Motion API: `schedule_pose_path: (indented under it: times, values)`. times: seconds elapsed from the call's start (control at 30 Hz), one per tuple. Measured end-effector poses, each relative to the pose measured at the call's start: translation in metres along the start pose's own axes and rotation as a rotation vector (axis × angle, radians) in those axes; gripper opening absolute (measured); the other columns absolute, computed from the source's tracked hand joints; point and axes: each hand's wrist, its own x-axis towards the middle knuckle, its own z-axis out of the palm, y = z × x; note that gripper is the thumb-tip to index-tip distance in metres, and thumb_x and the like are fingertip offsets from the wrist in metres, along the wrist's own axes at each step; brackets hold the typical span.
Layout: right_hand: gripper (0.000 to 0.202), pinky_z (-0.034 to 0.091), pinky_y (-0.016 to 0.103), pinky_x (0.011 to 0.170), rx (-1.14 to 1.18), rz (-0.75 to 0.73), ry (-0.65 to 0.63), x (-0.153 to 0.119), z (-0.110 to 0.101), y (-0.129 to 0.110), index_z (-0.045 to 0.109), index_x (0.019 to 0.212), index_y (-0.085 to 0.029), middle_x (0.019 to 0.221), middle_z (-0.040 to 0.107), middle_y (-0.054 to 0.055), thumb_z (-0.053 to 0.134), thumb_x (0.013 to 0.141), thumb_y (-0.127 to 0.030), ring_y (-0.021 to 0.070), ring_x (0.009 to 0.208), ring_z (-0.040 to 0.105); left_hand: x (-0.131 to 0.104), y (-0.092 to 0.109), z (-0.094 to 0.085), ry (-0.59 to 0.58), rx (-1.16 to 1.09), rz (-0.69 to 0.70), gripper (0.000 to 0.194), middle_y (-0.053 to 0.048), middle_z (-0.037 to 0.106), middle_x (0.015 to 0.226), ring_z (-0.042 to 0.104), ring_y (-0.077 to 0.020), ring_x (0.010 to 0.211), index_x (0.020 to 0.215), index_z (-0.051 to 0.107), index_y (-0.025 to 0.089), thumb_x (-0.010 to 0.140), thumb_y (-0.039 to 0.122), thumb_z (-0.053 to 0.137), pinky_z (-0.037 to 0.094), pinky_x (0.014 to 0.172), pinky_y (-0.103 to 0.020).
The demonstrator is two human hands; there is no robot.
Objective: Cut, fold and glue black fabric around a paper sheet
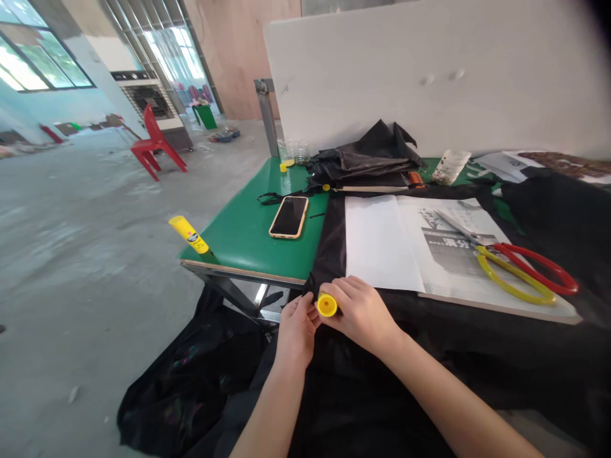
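My right hand is closed around a yellow glue stick, with one round end facing me. Right beside it, my left hand pinches the edge of a black cloth at the front of the green tabletop. The glue stick's other end is hidden behind my fingers. An open book lies on the cloth to the right of my hands. Across its right page rest scissors with one red and one yellow handle.
A second yellow tube stands at the table's left corner. Behind it are a phone, a crumpled black cloth pile and a clear plastic bottle. A white board rises at the back. A red chair stands on the floor.
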Motion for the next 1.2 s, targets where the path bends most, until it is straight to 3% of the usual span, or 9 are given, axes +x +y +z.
schedule_pose_path:
  times: [0.17,0.3,0.47,0.53,0.63,0.77,0.87,0.97,1.2]
  values:
    - [0.011,0.039,0.03,0.06,-0.037,-0.057,0.019,-0.022,-0.001,0.016,0.055,0.09,-0.015,0.07,0.057,0.004,0.051,0.082,-0.022,0.0159,0.063,0.049,0.002,-0.004,-0.002,-0.015,-0.071,-0.002,0.031,0.006,0.049,0.046,0.061,-0.0135,0.052,0.059,0.043,0.018,0.061,0.025,0.074,0.05,0.058,-0.024]
    - [0.012,0.041,0.031,0.06,-0.03,-0.012,0.062,-0.043,-0.006,0.026,0.055,0.09,-0.016,0.069,0.058,0.003,0.055,0.078,-0.017,0.015,0.061,0.05,0.002,-0.007,-0.003,-0.015,-0.108,-0.049,0.032,0.006,0.05,0.046,0.064,-0.017,0.056,0.06,0.044,0.017,0.06,0.024,0.075,0.053,0.068,-0.034]
    - [0.016,0.045,0.026,0.056,0.2,0.26,0.431,-0.046,-0.03,0.013,0.053,0.085,-0.02,0.071,0.059,0.0,0.061,0.072,-0.015,0.0129,0.06,0.055,0.006,-0.009,-0.004,-0.006,-0.118,-0.073,0.025,0.0,0.06,0.058,0.066,-0.0186,0.061,0.065,0.049,0.015,0.061,0.021,0.073,0.053,0.07,-0.036]
    - [0.018,0.046,0.025,0.056,0.27,0.322,0.507,-0.036,-0.037,0.004,0.054,0.089,-0.02,0.076,0.06,0.001,0.061,0.073,-0.016,0.0133,0.064,0.058,0.007,-0.009,-0.004,0.007,-0.117,-0.083,0.022,-0.001,0.061,0.059,0.065,-0.0184,0.061,0.067,0.051,0.015,0.063,0.019,0.072,0.054,0.069,-0.036]
    - [0.021,0.047,0.028,0.065,0.309,0.233,0.339,-0.017,-0.03,-0.006,0.053,0.094,-0.02,0.082,0.062,0.002,0.061,0.075,-0.018,0.0143,0.07,0.058,0.006,-0.006,-0.004,-0.022,-0.131,-0.1,0.02,0.0,0.061,0.061,0.063,-0.014,0.059,0.068,0.052,0.015,0.064,0.02,0.071,0.052,0.063,-0.028]
    - [0.018,0.042,0.033,0.069,0.194,0.109,0.105,-0.008,0.004,-0.007,0.052,0.095,-0.018,0.079,0.06,0.003,0.057,0.078,-0.02,0.0159,0.069,0.055,0.0,0.001,-0.006,-0.119,-0.136,-0.123,0.02,0.0,0.061,0.063,0.06,-0.0098,0.059,0.067,0.054,0.015,0.065,0.022,0.072,0.047,0.056,-0.019]
    - [0.018,0.04,0.033,0.067,0.089,0.06,0.081,-0.015,0.021,-0.003,0.052,0.095,-0.016,0.073,0.057,0.003,0.056,0.079,-0.023,0.0164,0.066,0.052,-0.003,0.003,-0.007,-0.129,-0.134,-0.119,0.022,0.004,0.057,0.057,0.056,-0.0073,0.053,0.065,0.054,0.015,0.063,0.021,0.074,0.044,0.051,-0.017]
    - [0.018,0.039,0.032,0.066,0.032,0.017,0.093,-0.026,0.023,0.003,0.052,0.095,-0.016,0.071,0.056,0.003,0.055,0.079,-0.022,0.0165,0.066,0.053,-0.004,0.0,-0.007,-0.108,-0.15,-0.088,0.023,0.003,0.058,0.055,0.057,-0.0081,0.052,0.064,0.053,0.015,0.063,0.02,0.075,0.044,0.05,-0.017]
    - [0.011,0.04,0.033,0.065,-0.015,0.144,0.156,-0.05,0.006,0.015,0.053,0.087,-0.018,0.069,0.058,0.002,0.056,0.077,-0.019,0.0162,0.063,0.054,-0.001,-0.003,-0.009,-0.161,-0.159,-0.105,0.016,-0.004,0.067,0.068,0.067,-0.0192,0.073,0.07,0.059,0.015,0.067,0.021,0.072,0.051,0.082,-0.036]
